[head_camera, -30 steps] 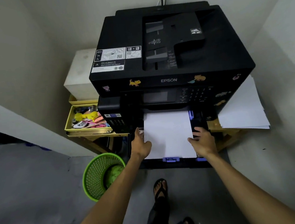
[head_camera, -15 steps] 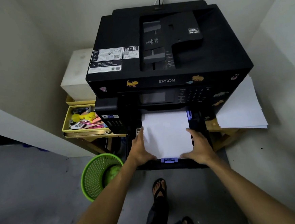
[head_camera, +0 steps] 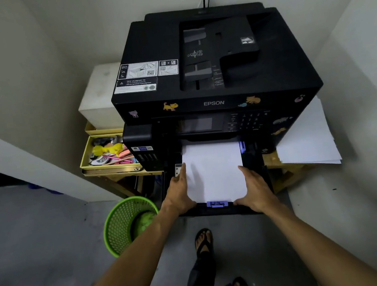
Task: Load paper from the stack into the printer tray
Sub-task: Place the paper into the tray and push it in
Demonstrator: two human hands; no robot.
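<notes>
I am squaring the paper (head_camera: 213, 171) in the printer tray (head_camera: 255, 160), which is pulled out from the front of the printer (head_camera: 213, 73). My left hand (head_camera: 179, 193) is lying flat and loose along the sheet's left edge, fingers straight and pointing toward the machine, gripping nothing. My right hand (head_camera: 255, 190) is pressing against the right edge in the same way, thumb near the front corner. The sheets are lying flat in the tray, their front edge touching the lilac plastic guide (head_camera: 217, 204). I judge the loading step nearly done: next I need to snug the guides to the edges and push the tray straight in, keeping the thin, floppy sheets from buckling. The tray is hard matte black plastic, boxy; the paper is smooth, white and rectangular. The remaining stack (head_camera: 307, 142) is sitting fanned at the right edge of the wooden worktop (head_camera: 282, 176), partly under the printer's corner.
</notes>
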